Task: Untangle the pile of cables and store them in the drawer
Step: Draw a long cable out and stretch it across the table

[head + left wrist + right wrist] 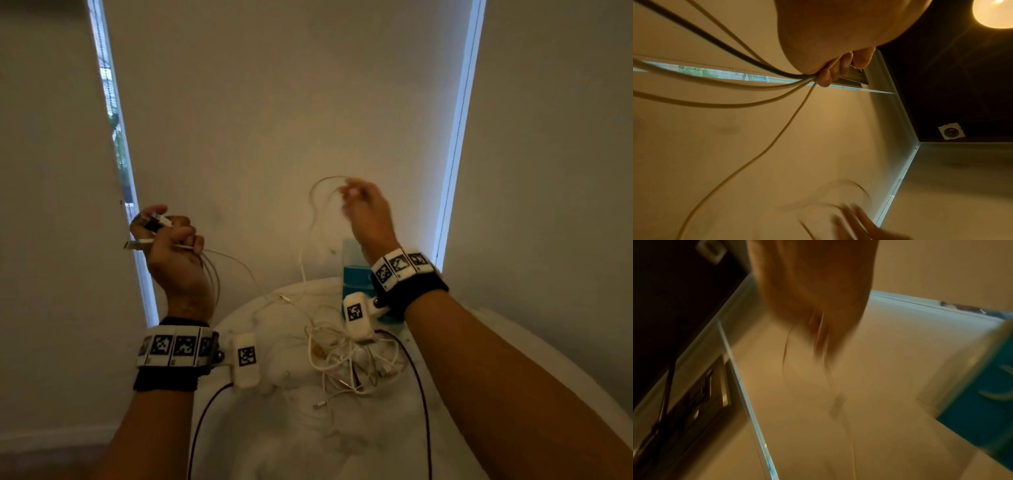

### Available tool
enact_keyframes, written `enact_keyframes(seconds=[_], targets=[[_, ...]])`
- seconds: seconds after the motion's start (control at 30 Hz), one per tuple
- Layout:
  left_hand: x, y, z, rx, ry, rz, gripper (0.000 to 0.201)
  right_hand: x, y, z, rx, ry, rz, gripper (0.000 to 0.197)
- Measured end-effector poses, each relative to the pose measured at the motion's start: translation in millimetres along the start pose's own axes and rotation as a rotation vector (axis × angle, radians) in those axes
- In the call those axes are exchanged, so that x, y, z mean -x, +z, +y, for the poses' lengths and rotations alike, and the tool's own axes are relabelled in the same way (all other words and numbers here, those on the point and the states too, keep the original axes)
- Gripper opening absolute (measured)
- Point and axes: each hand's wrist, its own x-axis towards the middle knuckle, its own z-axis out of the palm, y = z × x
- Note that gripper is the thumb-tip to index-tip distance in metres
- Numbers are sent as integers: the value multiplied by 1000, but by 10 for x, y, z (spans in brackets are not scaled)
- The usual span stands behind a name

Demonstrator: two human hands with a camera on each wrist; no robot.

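Round white table (246,442), marbled top, standing close before pale wall. On it, near middle: tangled pile of cables (346,359), mostly white, loops crossing each other, some plug ends sticking out at near side. A few white strands rise from pile upward, off table. Teal box (354,274) upright at far edge of table, behind pile, partly hidden by forearm. Thin dark cable (419,383) curves over right part of top; another dark cable (202,414) crosses left edge.

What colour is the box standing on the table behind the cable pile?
Teal, with a paler top; the box shows best in the head view, partly hidden by the right wrist.
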Motion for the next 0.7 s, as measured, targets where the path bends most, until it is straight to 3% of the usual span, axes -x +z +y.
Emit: enact_keyframes(seconds=[0.07, 0.1, 0.2, 0.27, 0.33, 0.4, 0.5, 0.57, 0.63, 0.7], targets=[[-37, -37, 67, -26, 22, 4, 36, 54, 263, -41, 244, 201, -557, 59], [-55, -65, 96, -35, 25, 2, 36, 84, 352, -50, 366, 217, -690, 66], [-87, -150, 164, -72, 29, 0, 38, 148, 440, 54, 478, 57, -592, 46], [-70, -167, 191, -106, -2, 0, 42, 266, 400, 178, 399, 94, -649, 30], [-32, -146, 155, -207, -108, -18, 46, 418, 332, 309, 428, 122, -746, 25], [35, -104, 36, -366, -283, -89, 47, 513, 264, 407, 463, 72, -699, 22], [221, -19, -169, -604, -525, -303, 47, 600, 132, 434, 380, -6, -498, 17], [387, 36, -259, -762, -622, -467, 57, 684, 32, 385, 276, -26, -378, 16], [551, 103, -329, -890, -655, -655, 60, 781, -66, 325, 230, -64, -329, 18], [694, 190, -392, -983, -648, -829, 49, 865, -134, 295, 225, -122, -357, 25]])
